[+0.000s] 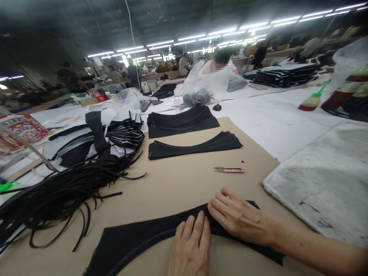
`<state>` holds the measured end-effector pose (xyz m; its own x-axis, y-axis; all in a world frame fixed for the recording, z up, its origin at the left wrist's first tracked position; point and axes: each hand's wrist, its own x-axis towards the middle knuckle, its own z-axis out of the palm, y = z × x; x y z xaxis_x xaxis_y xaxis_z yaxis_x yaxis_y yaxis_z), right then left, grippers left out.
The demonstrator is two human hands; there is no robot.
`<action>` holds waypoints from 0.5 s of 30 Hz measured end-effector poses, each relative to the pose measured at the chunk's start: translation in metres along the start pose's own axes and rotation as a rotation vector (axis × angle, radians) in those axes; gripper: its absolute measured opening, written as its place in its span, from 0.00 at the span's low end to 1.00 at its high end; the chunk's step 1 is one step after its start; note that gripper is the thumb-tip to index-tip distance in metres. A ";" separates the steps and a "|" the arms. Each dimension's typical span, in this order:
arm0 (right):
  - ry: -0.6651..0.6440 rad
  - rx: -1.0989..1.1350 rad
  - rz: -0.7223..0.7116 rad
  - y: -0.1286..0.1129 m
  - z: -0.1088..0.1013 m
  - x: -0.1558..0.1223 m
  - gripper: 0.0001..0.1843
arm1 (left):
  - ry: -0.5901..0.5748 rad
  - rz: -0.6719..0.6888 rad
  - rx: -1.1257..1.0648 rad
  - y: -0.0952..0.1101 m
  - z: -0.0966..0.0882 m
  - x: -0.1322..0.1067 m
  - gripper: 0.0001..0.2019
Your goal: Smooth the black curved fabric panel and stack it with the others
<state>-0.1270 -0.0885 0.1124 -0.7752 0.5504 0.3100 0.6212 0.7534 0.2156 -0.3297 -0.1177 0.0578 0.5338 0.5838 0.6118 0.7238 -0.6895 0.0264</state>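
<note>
A curved black fabric piece lies across the near part of the brown board, with a pale line along its inner curve. My left hand rests flat on its middle, fingers stretched out and close side by side. Just to the right, my right hand is closed on the same cloth, fingers bent; its thumb is hidden. Beyond my hands lie pink-handled thread snips. Farther back are a thin stack of curved black pieces and a larger stack.
Black strips are heaped at left, before a pile of black-and-white pieces. A grey-white slab borders the brown board at right. A glue bottle and clear plastic bag stand farther back, near a person.
</note>
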 end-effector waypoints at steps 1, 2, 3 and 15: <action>0.005 0.006 -0.002 0.000 0.000 0.000 0.10 | -0.002 0.010 0.011 0.000 -0.002 0.002 0.22; 0.007 0.013 -0.004 0.000 0.000 -0.001 0.10 | -0.006 0.021 0.021 -0.001 -0.004 0.004 0.22; 0.006 0.018 -0.006 0.000 -0.001 -0.002 0.09 | -0.009 0.029 0.028 -0.001 -0.006 0.005 0.23; 0.011 -0.005 -0.012 -0.004 0.003 -0.005 0.10 | -0.016 0.021 0.018 0.000 -0.007 0.006 0.21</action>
<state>-0.1261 -0.0933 0.1072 -0.7811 0.5377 0.3173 0.6127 0.7579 0.2239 -0.3297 -0.1172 0.0668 0.5557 0.5764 0.5991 0.7200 -0.6940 -0.0002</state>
